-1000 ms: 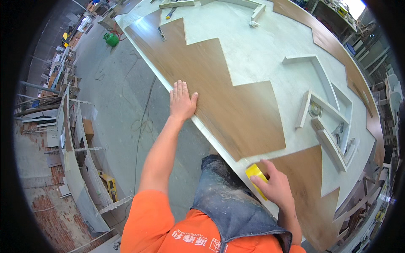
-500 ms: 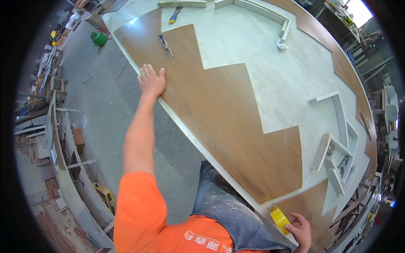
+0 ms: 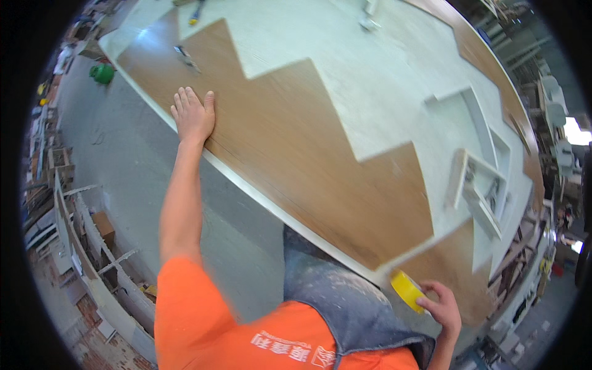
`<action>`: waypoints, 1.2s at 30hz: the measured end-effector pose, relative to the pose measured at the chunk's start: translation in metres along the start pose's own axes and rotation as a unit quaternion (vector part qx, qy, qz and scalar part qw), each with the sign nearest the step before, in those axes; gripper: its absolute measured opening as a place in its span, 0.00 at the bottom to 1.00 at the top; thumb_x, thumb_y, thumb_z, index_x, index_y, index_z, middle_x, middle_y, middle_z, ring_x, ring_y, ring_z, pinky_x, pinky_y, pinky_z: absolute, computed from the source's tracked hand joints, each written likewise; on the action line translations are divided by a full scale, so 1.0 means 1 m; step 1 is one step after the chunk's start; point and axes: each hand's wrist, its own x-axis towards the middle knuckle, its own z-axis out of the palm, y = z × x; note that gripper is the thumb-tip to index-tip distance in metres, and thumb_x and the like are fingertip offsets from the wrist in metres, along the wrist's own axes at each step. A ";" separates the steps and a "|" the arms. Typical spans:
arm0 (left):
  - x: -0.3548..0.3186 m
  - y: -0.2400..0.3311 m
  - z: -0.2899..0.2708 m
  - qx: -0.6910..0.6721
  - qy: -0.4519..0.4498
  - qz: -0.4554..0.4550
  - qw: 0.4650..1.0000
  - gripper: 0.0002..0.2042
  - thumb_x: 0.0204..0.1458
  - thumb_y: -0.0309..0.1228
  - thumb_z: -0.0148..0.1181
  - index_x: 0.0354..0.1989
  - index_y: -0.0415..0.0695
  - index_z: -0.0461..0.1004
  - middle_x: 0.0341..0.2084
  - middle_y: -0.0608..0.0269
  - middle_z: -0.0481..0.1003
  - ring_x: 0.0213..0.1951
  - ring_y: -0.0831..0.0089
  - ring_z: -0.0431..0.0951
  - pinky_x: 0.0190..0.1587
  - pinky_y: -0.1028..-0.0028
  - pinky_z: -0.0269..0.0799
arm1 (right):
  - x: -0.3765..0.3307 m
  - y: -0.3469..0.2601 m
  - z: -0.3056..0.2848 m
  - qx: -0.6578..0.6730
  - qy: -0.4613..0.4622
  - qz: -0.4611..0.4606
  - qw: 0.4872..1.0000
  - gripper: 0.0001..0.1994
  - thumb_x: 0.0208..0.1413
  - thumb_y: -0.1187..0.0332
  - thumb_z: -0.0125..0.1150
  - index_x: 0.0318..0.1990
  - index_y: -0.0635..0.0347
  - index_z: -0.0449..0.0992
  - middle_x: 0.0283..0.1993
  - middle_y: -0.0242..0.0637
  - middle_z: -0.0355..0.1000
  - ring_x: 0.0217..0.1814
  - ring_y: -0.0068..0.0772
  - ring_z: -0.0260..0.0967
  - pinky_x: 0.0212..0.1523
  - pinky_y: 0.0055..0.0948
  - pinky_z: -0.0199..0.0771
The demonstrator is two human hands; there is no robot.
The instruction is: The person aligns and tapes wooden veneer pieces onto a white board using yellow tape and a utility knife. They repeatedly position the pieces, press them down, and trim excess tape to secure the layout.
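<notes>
My left hand [image 3: 193,115] lies flat, fingers together, on the near edge of a brown wood-veneer panel [image 3: 296,142] with a zigzag outline. The panel rests on a large pale board [image 3: 345,55]. My right hand [image 3: 441,305] grips a yellow tape roll [image 3: 407,290] at the near edge of the board, beside a second brown veneer piece [image 3: 456,271]. My orange sleeve and a dusty grey apron fill the lower middle.
White frame pieces [image 3: 475,185] lie on the board at the right. A small tool [image 3: 186,57] and a blue-handled tool [image 3: 196,13] rest at the far end. A green object [image 3: 102,73] sits on the grey floor at left, beside stacked timber and brick rubble.
My left hand slid further along the panel edge, away from my body. My right hand with the yellow roll dropped to the near edge. The view shifted along the board.
</notes>
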 end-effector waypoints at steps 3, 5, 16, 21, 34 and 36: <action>-0.089 0.071 -0.012 -0.014 0.007 0.092 0.996 0.43 0.69 0.61 0.37 0.75 0.30 0.53 0.76 0.38 0.52 0.78 0.45 0.47 0.78 0.49 0.39 | 0.003 0.001 -0.001 -0.006 -0.022 -0.034 0.999 0.24 0.49 0.59 0.76 0.51 0.63 0.81 0.43 0.42 0.81 0.48 0.40 0.78 0.53 0.37 0.75; -0.160 0.130 -0.025 -0.013 0.013 0.157 0.988 0.43 0.68 0.61 0.37 0.75 0.29 0.54 0.76 0.38 0.52 0.78 0.45 0.47 0.78 0.48 0.39 | 0.006 0.010 -0.001 -0.030 -0.031 -0.067 0.997 0.23 0.52 0.57 0.74 0.51 0.63 0.81 0.42 0.45 0.80 0.46 0.44 0.78 0.50 0.38 0.76; -0.406 0.297 -0.076 -0.136 -0.017 0.269 0.953 0.41 0.64 0.57 0.50 0.72 0.31 0.58 0.74 0.39 0.56 0.76 0.43 0.52 0.75 0.40 0.44 | 0.025 0.041 0.007 -0.020 -0.042 -0.260 0.965 0.23 0.61 0.49 0.65 0.45 0.63 0.81 0.33 0.50 0.78 0.35 0.52 0.77 0.39 0.42 0.76; -0.426 0.300 -0.088 -0.195 -0.013 0.238 0.951 0.38 0.63 0.53 0.54 0.71 0.32 0.60 0.73 0.39 0.58 0.75 0.42 0.53 0.74 0.40 0.46 | 0.023 0.038 0.000 -0.047 -0.064 -0.252 0.964 0.23 0.61 0.48 0.65 0.46 0.63 0.81 0.34 0.51 0.79 0.36 0.49 0.78 0.39 0.41 0.77; -0.471 0.271 -0.144 -0.572 -0.403 0.005 0.714 0.19 0.61 0.44 0.63 0.52 0.42 0.78 0.38 0.52 0.79 0.39 0.62 0.81 0.42 0.65 0.77 | 0.109 -0.125 -0.048 -0.215 -0.201 -0.245 0.924 0.30 0.57 0.58 0.74 0.64 0.61 0.73 0.44 0.38 0.80 0.45 0.34 0.79 0.50 0.33 0.78; -0.478 0.278 -0.125 -0.574 -0.369 0.100 0.724 0.20 0.63 0.46 0.57 0.53 0.43 0.79 0.42 0.49 0.80 0.45 0.54 0.81 0.48 0.60 0.77 | 0.147 -0.214 -0.012 -0.270 -0.153 -0.307 0.900 0.28 0.58 0.61 0.72 0.64 0.61 0.74 0.39 0.38 0.79 0.42 0.33 0.78 0.48 0.32 0.78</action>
